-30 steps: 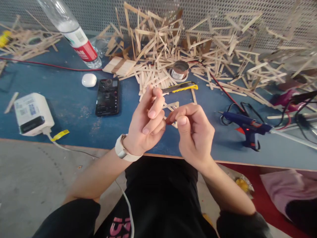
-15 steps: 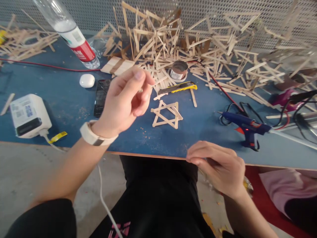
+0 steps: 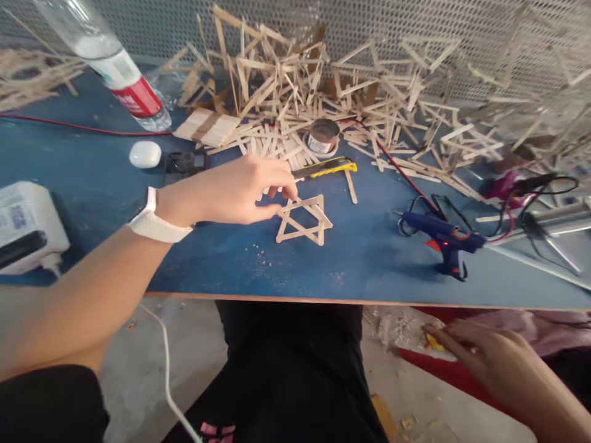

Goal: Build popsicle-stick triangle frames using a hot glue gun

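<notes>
A six-pointed star of wooden sticks (image 3: 305,234) lies flat on the blue table (image 3: 221,258). My left hand (image 3: 258,187), with a white band at the wrist, reaches over the table; its thumb and fingertips are at the star's upper left corner, apart from each other. Whether they touch the star I cannot tell. My right hand (image 3: 480,354) is below the table's front edge at the lower right, blurred, its fingers partly bent; what it may hold is not clear. Behind the star lies a yellow and black cutter (image 3: 330,167).
A blue glue gun (image 3: 446,237) stands at the right with its cables. Along the back are a large pile of sticks (image 3: 286,80), a round tin (image 3: 323,136) and a bottle (image 3: 133,92). A white case (image 3: 144,154) and white charger (image 3: 30,227) sit at the left.
My left hand has turned palm down and come down to the star's corner. My right hand has moved right and down, away from the table edge. The view has shifted slightly.
</notes>
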Demonstrator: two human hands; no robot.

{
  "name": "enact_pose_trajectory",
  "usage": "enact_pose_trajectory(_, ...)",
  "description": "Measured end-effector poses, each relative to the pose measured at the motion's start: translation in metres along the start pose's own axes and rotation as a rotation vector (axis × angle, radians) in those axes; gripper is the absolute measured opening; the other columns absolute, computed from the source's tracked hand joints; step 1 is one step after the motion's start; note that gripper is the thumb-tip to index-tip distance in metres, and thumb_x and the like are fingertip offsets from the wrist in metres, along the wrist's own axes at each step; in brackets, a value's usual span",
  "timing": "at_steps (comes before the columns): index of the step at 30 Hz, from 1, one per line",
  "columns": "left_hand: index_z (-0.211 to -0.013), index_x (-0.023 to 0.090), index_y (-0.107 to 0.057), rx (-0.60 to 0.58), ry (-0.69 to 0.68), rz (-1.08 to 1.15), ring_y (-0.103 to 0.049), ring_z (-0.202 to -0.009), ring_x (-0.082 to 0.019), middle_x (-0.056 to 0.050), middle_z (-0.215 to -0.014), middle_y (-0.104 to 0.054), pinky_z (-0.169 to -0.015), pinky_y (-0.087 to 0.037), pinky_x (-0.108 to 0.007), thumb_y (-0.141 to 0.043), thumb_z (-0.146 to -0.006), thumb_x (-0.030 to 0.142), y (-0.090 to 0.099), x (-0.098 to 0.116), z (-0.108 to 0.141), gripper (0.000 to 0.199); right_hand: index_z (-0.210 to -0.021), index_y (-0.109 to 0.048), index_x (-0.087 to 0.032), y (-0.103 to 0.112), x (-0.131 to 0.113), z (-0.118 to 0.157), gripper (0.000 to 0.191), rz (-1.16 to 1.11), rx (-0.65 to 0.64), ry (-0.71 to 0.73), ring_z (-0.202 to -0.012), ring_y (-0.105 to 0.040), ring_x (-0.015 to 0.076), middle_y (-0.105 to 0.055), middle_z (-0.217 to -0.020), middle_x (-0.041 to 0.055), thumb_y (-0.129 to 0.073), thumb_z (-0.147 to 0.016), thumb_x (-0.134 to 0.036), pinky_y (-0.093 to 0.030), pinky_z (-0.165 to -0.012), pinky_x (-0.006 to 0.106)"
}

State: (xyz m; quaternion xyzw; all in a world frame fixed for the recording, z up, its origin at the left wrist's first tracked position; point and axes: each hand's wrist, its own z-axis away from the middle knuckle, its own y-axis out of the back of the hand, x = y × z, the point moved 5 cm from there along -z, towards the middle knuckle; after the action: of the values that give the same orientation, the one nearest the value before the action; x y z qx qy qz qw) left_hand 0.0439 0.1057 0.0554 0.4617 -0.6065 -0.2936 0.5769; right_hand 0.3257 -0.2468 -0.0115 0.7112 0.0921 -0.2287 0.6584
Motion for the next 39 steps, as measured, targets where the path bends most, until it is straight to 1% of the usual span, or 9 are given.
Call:
enact_pose_trajectory(3, -0.116, 0.020, -0.077, -0.041, 0.021, -0.062, -0.069, -0.088, -0.021, -0.008, -0.109, -0.074, -0.079, -0.048, -0.031, -0.061, -0.098, 0.031, -0.009, -0.005, 0.008, 0.026, -0.082, -0.081, -0.028, 0.002, 0.014, 0.006, 0.040, 0.095, -0.059, 0.004, -0.063, -0.081, 0.0250, -0.085, -0.084, 0.0047, -0.058, -0.104, -0.054, -0.062, -0.050, 0.032)
enact_pose_trajectory(6, -0.124, 0.021, -0.075, -0.082, 0.072, -0.133, -0.069, -0.091, -0.022, -0.009, -0.111, -0.074, -0.077, -0.048, -0.032, -0.064, -0.098, 0.031, -0.019, -0.015, 0.012, 0.030, -0.093, -0.084, -0.031, 0.006, 0.006, 0.007, 0.030, 0.168, 0.000, 0.049, -0.069, -0.083, 0.0272, -0.087, -0.091, 0.0026, -0.060, -0.103, -0.046, -0.066, -0.054, 0.037)
enact_pose_trajectory(10, -0.126, 0.021, -0.073, -0.088, 0.081, -0.111, -0.069, -0.082, -0.021, -0.008, -0.104, -0.075, -0.072, -0.045, -0.031, -0.064, -0.101, 0.033, -0.029, -0.023, 0.012, 0.029, -0.118, -0.083, -0.037, 0.006, -0.036, -0.017, 0.021, 0.128, 0.226, 0.125, -0.075, -0.083, 0.0258, -0.085, -0.099, -0.0008, -0.070, -0.102, -0.033, -0.070, -0.073, 0.042)
enact_pose_trajectory(15, -0.106, 0.022, -0.077, 0.016, 0.053, -0.019, -0.070, -0.079, -0.019, -0.006, -0.095, -0.078, -0.075, -0.046, -0.030, -0.062, -0.107, 0.040, -0.028, -0.023, 0.009, 0.024, -0.150, -0.065, -0.036, -0.019, -0.098, -0.091, 0.056, -0.052, 0.275, 0.333, -0.076, -0.074, 0.0168, -0.073, -0.129, 0.0084, -0.081, -0.097, -0.024, -0.067, -0.064, 0.035)
enact_pose_trajectory(20, -0.103, 0.021, -0.080, 0.205, 0.094, 0.060, -0.070, -0.073, -0.016, -0.004, -0.090, -0.081, -0.073, -0.045, -0.026, -0.068, -0.103, 0.042, -0.017, -0.021, 0.009, 0.024, -0.151, -0.060, -0.028, -0.040, -0.125, -0.151, 0.065, -0.144, 0.248, 0.368, -0.071, -0.072, 0.0133, -0.066, -0.144, 0.0131, -0.087, -0.092, -0.034, -0.069, -0.064, 0.034)
enact_pose_trajectory(25, -0.100, 0.022, -0.082, 0.328, 0.173, 0.143, -0.073, -0.078, -0.017, -0.004, -0.089, -0.082, -0.075, -0.049, -0.027, -0.070, -0.102, 0.043, -0.010, -0.021, 0.011, 0.025, -0.142, -0.056, -0.023, -0.044, -0.121, -0.178, 0.066, -0.219, 0.265, 0.285, -0.064, -0.071, 0.0134, -0.078, -0.132, 0.0092, -0.091, -0.086, -0.031, -0.065, -0.060, 0.032)
enact_pose_trajectory(30, -0.094, 0.023, -0.082, 0.474, 0.121, 0.197, -0.074, -0.074, -0.015, -0.003, -0.087, -0.083, -0.069, -0.052, -0.025, -0.075, -0.100, 0.040, -0.009, -0.017, 0.013, 0.019, -0.117, -0.072, -0.025, -0.041, -0.117, -0.184, 0.029, -0.237, 0.262, 0.363, -0.068, -0.074, 0.0123, -0.077, -0.121, 0.0045, -0.084, -0.091, -0.023, -0.068, -0.068, 0.030)
enact_pose_trajectory(34, -0.094, 0.023, -0.082, 0.530, 0.071, 0.161, -0.074, -0.072, -0.014, -0.002, -0.086, -0.083, -0.065, -0.054, -0.025, -0.077, -0.101, 0.036, -0.011, -0.009, 0.015, 0.016, -0.114, -0.075, -0.027, -0.038, -0.114, -0.181, 0.019, -0.376, 0.326, 0.350, -0.077, -0.078, 0.0152, -0.076, -0.108, 0.0029, -0.081, -0.096, -0.025, -0.069, -0.073, 0.030)
enact_pose_trajectory(39, -0.095, 0.023, -0.080, 0.599, -0.049, 0.116, -0.075, -0.071, -0.013, -0.001, -0.086, -0.083, -0.062, -0.056, -0.026, -0.074, -0.104, 0.035, -0.011, 0.001, 0.015, 0.016, -0.140, -0.066, -0.029, -0.040, -0.107, -0.179, 0.054, -0.483, 0.252, 0.310, -0.087, -0.080, 0.0214, -0.078, -0.106, 0.0031, -0.083, -0.089, -0.025, -0.068, -0.077, 0.036)
